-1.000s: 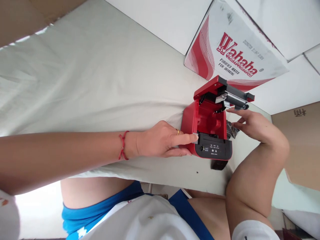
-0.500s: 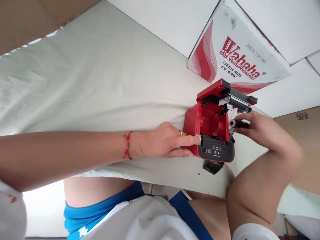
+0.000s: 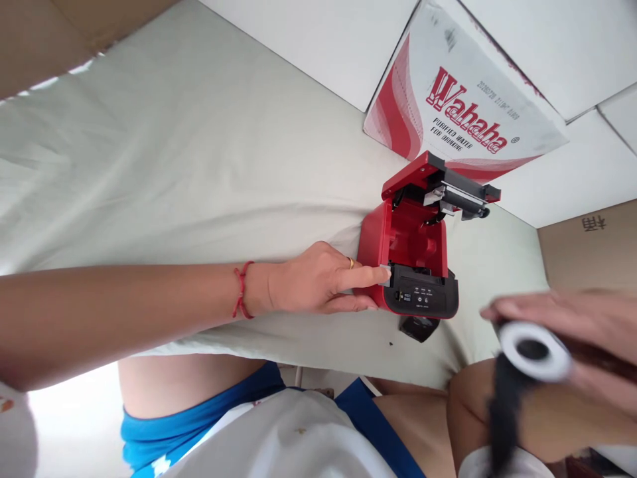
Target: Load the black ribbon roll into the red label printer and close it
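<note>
On pale sheet [image 3: 159, 179], gripping red thermal printer [image 3: 418, 249] with left hand [image 3: 318, 279]; clutching white-ended roll [image 3: 510, 348] in right hand [image 3: 590, 332] — could drop it by snagging dangling black strip [image 3: 503, 418].

Machine [image 3: 371, 242] red outside and in; lid [image 3: 411, 175] red, edged dark grey; front panel [image 3: 428, 300] black, white markings. On blurred roll [image 3: 561, 362] we see 2 tones: white end, dark core; trailing strip [image 3: 504, 425] black. Small object [image 3: 419, 328] below machine also black. Carton [image 3: 527, 86] white, red waves partly dotted, red lettering, black small print. Cloth [image 3: 199, 146] we call pale grey-green. Bracelet [image 3: 242, 292] red, finger ring [image 3: 352, 263] gold, shorts [image 3: 184, 401] blue with white patch, shirt [image 3: 279, 435] white, cardboard [image 3: 582, 255] brown, black characters.
</note>
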Tool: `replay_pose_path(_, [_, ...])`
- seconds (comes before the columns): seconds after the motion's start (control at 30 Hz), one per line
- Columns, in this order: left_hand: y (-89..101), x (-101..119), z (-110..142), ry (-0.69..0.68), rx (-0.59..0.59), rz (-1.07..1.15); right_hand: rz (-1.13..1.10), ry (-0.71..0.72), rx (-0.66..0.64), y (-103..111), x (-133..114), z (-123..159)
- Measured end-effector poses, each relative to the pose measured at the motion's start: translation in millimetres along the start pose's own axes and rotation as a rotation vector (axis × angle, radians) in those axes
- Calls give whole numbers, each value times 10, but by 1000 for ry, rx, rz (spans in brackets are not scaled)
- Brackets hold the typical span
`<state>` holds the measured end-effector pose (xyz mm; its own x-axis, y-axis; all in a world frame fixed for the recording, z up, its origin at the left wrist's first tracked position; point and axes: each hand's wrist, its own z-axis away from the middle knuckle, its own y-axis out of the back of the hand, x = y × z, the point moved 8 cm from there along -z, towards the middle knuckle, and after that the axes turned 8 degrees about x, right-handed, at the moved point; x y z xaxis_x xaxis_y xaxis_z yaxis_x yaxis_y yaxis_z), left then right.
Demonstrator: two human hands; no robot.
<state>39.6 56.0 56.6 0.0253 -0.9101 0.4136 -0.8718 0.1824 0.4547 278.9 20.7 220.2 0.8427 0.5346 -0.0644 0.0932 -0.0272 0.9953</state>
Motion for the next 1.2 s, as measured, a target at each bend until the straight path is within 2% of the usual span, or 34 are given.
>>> replay_pose_path(0.03, [5, 6, -6, -2, 7, -8, -70, 57, -72, -113, -69, -154])
replay_pose_path(0.13, [14, 21, -20, -12, 27, -30, -95, 8, -35, -302, -130, -579])
replay_pose_path(0.23, [1, 14, -19, -8, 27, -31, -104, -86, -19, -508, -169, -808])
replay_pose_path(0.43, [-30, -7, 12, 2, 3, -27, -87, -194, -148, -864, -154, -964])
replay_pose_path(0.7, [-85, -63, 41, 74, -86, -53, 30, -160, -277, -1161, -97, -1054])
replay_pose_path(0.83, [-77, -68, 42, 77, -82, -34, 0, -151, -245, -1141, -55, -1063])
replay_pose_path(0.93, [-74, -60, 40, 64, -74, -28, -116, -51, -175, -977, -95, -1000])
replay_pose_path(1.07, [-51, -27, 20, 35, -42, -38, -185, 67, -158, -699, -172, -759])
replay_pose_path(1.2, [-25, -5, 14, 21, -23, -101, -159, 219, -202, -560, -398, -495])
